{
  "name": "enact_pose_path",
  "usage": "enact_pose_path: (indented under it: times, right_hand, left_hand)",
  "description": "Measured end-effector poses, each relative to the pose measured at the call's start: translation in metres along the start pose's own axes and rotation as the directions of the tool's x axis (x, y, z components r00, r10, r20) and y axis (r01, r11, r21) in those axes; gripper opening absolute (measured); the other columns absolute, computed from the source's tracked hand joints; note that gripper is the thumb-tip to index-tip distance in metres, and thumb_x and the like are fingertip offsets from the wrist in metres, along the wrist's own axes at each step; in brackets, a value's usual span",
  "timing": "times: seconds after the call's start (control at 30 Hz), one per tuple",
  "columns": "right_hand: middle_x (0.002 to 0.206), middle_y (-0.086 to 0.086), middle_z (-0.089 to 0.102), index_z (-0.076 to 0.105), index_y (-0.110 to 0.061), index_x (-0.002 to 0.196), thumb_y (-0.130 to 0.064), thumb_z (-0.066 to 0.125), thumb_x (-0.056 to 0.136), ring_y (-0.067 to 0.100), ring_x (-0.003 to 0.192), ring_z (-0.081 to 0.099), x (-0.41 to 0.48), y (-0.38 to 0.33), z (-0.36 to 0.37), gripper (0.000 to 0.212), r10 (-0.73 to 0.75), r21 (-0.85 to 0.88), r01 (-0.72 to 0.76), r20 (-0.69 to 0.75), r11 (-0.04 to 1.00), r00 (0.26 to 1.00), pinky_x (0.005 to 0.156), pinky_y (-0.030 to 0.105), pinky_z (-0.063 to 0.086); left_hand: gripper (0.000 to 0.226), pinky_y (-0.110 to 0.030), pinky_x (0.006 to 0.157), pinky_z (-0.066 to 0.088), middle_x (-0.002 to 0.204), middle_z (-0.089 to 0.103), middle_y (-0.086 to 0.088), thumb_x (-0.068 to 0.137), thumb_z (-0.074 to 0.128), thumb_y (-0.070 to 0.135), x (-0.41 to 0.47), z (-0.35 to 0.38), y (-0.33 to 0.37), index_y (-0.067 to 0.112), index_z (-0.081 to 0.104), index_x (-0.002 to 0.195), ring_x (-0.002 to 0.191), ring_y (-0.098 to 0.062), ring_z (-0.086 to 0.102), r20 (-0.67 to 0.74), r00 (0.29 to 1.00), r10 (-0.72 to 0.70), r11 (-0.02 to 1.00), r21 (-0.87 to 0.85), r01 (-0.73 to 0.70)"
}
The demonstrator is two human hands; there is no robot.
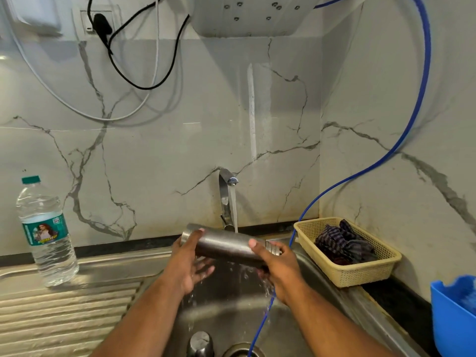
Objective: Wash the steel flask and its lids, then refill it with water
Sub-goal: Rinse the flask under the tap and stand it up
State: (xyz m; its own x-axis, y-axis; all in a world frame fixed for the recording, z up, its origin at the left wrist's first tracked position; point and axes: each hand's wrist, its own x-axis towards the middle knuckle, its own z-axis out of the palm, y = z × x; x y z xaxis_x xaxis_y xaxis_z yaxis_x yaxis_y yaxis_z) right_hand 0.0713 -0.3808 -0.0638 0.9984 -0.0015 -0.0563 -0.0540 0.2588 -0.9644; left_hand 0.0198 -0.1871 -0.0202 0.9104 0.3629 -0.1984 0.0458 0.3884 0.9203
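holding flask (224, 244) level under tap (226, 197) stream, above sink (231, 307); gripping base end with left hand (188, 264), threaded neck with right hand (278, 269), thumbs on top. recommend rotating slowly, gripping wet steel firmly, rinsing threads

I see the flask (224, 243) crosswise over the sink (316, 266), before the tap (225, 197), left hand (188, 264) at its left end, right hand (278, 269) at its right. A bottle (46, 233) stands on the drainboard (64, 313), left of the sink; a basket (360, 274) holding cloth (345, 243) sits by its back right corner.
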Motion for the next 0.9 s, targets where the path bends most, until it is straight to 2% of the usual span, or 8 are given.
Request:
enact_pose_path:
  times: [0.07,0.2,0.27,0.4,0.5,0.63,0.77,0.9]
  right_hand:
    - [0.117,0.011,0.069,0.058,-0.022,0.129,-0.052,0.099,0.043,0.028,0.101,0.071,0.003,0.000,0.003,0.100,-0.020,0.103,0.024,-0.038,0.994,0.999,0.081,0.038,0.062]
    - [0.118,0.009,0.070,0.057,-0.016,0.138,-0.028,0.087,0.071,0.020,0.103,0.065,0.002,-0.005,0.008,0.074,-0.030,0.293,0.018,0.036,0.956,0.999,0.085,0.033,0.054]
    - [0.123,0.011,0.068,0.052,-0.020,0.144,-0.028,0.085,0.072,0.027,0.110,0.065,0.001,-0.004,0.010,0.079,-0.014,0.281,-0.009,0.078,0.960,0.997,0.093,0.040,0.056]
    - [0.135,0.008,0.061,0.034,-0.040,0.154,-0.029,0.087,0.076,0.026,0.110,0.065,-0.004,0.001,0.016,0.095,-0.014,0.109,-0.002,0.143,0.994,0.990,0.086,0.041,0.059]
    - [0.134,0.002,0.058,0.024,-0.045,0.156,-0.029,0.086,0.080,0.021,0.110,0.063,-0.010,0.006,0.026,0.098,-0.052,-0.091,0.071,0.195,0.993,0.979,0.085,0.039,0.058]
    - [0.128,-0.002,0.059,0.031,-0.032,0.149,-0.030,0.091,0.074,0.013,0.103,0.062,-0.012,0.006,0.035,0.096,-0.053,-0.268,0.098,0.172,0.958,0.984,0.076,0.027,0.055]
    - [0.125,-0.004,0.063,0.041,-0.033,0.141,-0.033,0.094,0.068,0.015,0.107,0.064,-0.009,0.003,0.032,0.090,-0.041,-0.460,0.139,0.217,0.877,0.975,0.086,0.033,0.058]
    - [0.120,-0.008,0.064,0.045,-0.038,0.132,-0.035,0.091,0.073,0.009,0.101,0.065,-0.013,0.012,0.033,0.076,-0.095,-0.486,0.194,0.220,0.852,0.971,0.074,0.021,0.054]
  left_hand:
    - [0.071,-0.046,0.075,0.060,0.121,0.063,-0.027,0.078,0.083,0.035,-0.007,-0.014,-0.001,0.014,0.047,0.135,0.104,-0.039,0.069,0.002,0.994,-0.106,0.994,0.025,0.106]
    - [0.074,-0.043,0.079,0.060,0.116,0.067,-0.031,0.064,0.090,0.036,-0.023,-0.027,-0.007,0.001,0.059,0.122,0.094,-0.036,0.071,0.115,0.950,-0.291,0.941,0.215,0.262]
    - [0.074,-0.042,0.077,0.060,0.116,0.068,-0.030,0.062,0.092,0.035,-0.028,-0.028,-0.016,0.004,0.062,0.121,0.093,-0.036,0.072,0.161,0.925,-0.343,0.904,0.324,0.279]
    - [0.080,-0.048,0.078,0.063,0.126,0.060,-0.022,0.058,0.097,0.021,-0.025,-0.027,-0.030,0.012,0.056,0.125,0.110,-0.039,0.065,0.214,0.908,-0.361,0.842,0.493,0.218]
    - [0.079,-0.045,0.076,0.064,0.123,0.061,-0.016,0.061,0.098,0.014,-0.020,-0.022,-0.045,0.017,0.051,0.124,0.107,-0.034,0.065,0.247,0.905,-0.346,0.768,0.629,0.122]
    - [0.071,-0.035,0.073,0.065,0.119,0.059,-0.006,0.075,0.089,0.035,-0.012,-0.017,-0.062,0.024,0.041,0.126,0.099,-0.022,0.068,0.234,0.938,-0.256,0.639,0.769,-0.017]
    - [0.099,-0.032,0.090,0.060,0.117,0.067,0.004,0.042,0.088,0.063,0.000,-0.015,-0.075,0.024,0.051,0.125,0.102,-0.012,0.068,0.290,0.930,-0.228,0.541,0.831,-0.126]
    - [0.092,-0.032,0.092,0.059,0.111,0.070,0.005,0.040,0.089,0.058,0.011,-0.013,-0.087,0.025,0.055,0.119,0.099,-0.010,0.070,0.288,0.948,-0.135,0.545,0.821,-0.172]
